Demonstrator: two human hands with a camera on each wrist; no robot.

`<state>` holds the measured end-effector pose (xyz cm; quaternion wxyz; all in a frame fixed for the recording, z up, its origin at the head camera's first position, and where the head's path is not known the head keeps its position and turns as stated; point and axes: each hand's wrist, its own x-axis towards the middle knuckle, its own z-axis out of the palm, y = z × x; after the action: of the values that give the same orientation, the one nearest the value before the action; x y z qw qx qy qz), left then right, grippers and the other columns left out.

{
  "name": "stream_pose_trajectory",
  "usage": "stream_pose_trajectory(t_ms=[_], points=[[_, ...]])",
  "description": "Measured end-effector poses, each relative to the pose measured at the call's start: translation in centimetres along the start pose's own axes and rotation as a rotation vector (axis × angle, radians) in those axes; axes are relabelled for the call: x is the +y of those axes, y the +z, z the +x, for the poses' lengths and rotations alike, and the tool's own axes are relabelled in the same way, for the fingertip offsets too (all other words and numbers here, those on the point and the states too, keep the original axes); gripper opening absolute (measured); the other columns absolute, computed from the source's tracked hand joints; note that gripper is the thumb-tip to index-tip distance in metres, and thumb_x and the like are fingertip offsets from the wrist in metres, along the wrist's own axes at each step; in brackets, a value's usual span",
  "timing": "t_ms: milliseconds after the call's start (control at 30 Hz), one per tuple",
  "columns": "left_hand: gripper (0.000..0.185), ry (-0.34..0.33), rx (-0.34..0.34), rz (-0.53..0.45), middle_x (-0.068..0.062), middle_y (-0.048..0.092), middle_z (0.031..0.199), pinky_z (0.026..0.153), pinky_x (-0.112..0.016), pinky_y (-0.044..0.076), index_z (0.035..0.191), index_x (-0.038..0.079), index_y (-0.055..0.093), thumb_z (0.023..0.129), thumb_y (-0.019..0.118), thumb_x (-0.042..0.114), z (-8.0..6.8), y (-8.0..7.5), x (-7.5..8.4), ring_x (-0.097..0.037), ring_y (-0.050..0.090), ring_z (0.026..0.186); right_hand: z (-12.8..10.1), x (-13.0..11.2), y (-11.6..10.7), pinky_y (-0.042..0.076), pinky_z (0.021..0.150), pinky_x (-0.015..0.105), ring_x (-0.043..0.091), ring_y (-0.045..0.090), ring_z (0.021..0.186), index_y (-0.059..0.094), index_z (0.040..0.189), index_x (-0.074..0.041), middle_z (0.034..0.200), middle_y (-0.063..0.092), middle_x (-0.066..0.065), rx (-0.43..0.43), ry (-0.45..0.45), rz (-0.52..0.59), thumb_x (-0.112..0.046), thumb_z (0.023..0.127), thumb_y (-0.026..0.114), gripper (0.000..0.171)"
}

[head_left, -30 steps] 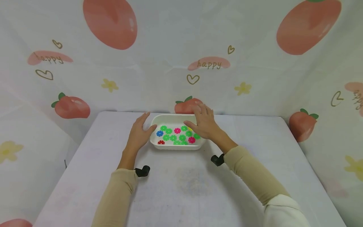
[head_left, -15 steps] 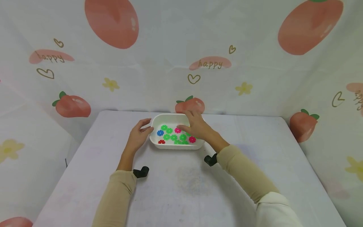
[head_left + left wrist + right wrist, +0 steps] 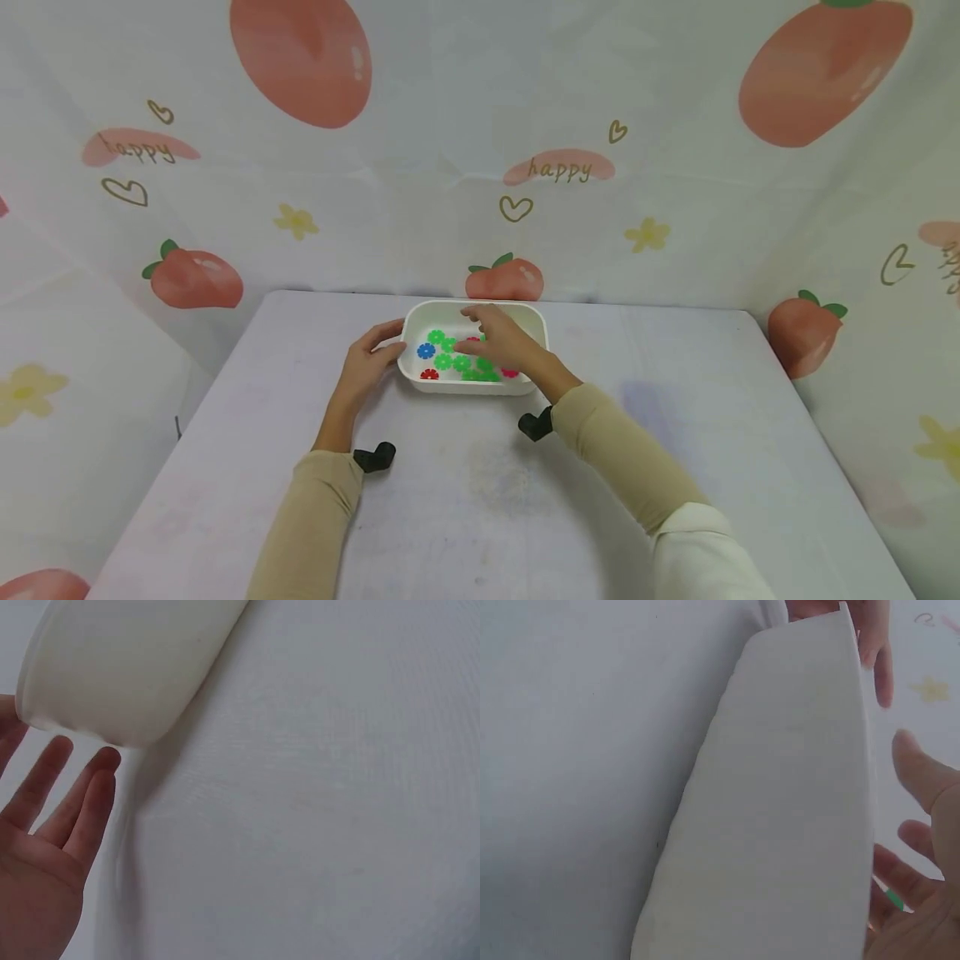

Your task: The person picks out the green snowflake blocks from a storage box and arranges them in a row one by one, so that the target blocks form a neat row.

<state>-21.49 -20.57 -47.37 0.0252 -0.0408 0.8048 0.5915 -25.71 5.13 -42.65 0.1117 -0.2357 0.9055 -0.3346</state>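
A white plastic tray (image 3: 538,327) holds several flat, notched, flower-shaped plastic pieces, mostly green (image 3: 443,362), with a blue piece (image 3: 426,351) and a red piece (image 3: 429,375) on the left side. At the tray's left end, my left hand (image 3: 367,358) has its thumb and fingers right at the rim; the left wrist view shows these fingers (image 3: 52,776) nearly straight. My right hand (image 3: 510,340) reaches over the tray, thumb and fingers apart above the pieces, covering some of them. In the right wrist view, a bit of green (image 3: 894,899) shows between its fingers.
The tray stands near the back edge of a table with a white cover (image 3: 480,500). Behind it hangs a white backdrop (image 3: 420,167) printed with peaches, hearts and flowers. Black angled mounts, a left one (image 3: 375,457) and a right one (image 3: 536,424), stick out at both wrists.
My right hand has moved left and lower, from the tray's right end to over its middle. My left hand has drawn its fingers in at the tray's left end.
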Motion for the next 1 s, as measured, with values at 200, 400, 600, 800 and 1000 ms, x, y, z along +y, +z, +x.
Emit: stream_pose_trajectory(t_ms=[200,400,600,800,1000], points=[[0.041,-0.03,-0.019,-0.024,0.003,0.051,0.143,0.103,-0.038,0.049,0.131,0.029,0.058,0.092,0.061,0.041,-0.1,-0.2,-0.8,-0.021,0.06,0.118,0.7,-0.4,1.3,0.052,0.099,0.035,0.025,0.057,0.117,0.046,0.139,-0.013,0.13,0.057,0.009,-0.036,0.022,0.002,-0.039,0.083,0.073,0.068],[0.047,-0.035,-0.065,-0.042,0.001,0.048,0.146,0.11,-0.044,0.042,0.132,0.028,0.057,0.089,0.062,0.047,0.0,-0.6,-1.2,-0.025,0.061,0.117,1.0,-0.9,2.1,0.052,0.098,0.035,0.025,0.056,0.116,0.048,0.138,-0.013,0.13,0.058,0.009,-0.061,0.026,0.026,-0.031,0.083,0.074,0.063],[0.05,-0.037,-0.101,-0.058,0.005,0.045,0.148,0.114,-0.046,0.036,0.134,0.031,0.056,0.088,0.063,0.048,0.2,-1.0,-1.5,-0.025,0.058,0.121,1.6,-1.2,2.7,0.051,0.097,0.033,0.022,0.056,0.109,0.054,0.131,-0.01,0.121,0.062,0.009,-0.079,0.039,0.014,-0.025,0.084,0.074,0.053],[0.05,-0.056,-0.14,-0.07,0.006,0.045,0.148,0.114,-0.045,0.036,0.134,0.034,0.055,0.087,0.065,0.047,0.3,-1.3,-1.6,-0.024,0.056,0.123,2.1,-1.1,3.5,0.049,0.097,0.034,0.02,0.055,0.103,0.06,0.122,-0.008,0.112,0.064,0.007,-0.089,0.075,0.018,-0.02,0.083,0.075,0.043],[0.05,-0.087,-0.181,-0.102,0.009,0.045,0.148,0.114,-0.041,0.035,0.134,0.037,0.055,0.085,0.068,0.043,0.5,-1.6,-1.6,-0.02,0.059,0.12,2.8,-0.8,4.5,0.048,0.092,0.03,0.016,0.055,0.095,0.068,0.113,-0.012,0.102,0.066,0.0,-0.093,0.075,-0.052,-0.024,0.082,0.076,0.034]])
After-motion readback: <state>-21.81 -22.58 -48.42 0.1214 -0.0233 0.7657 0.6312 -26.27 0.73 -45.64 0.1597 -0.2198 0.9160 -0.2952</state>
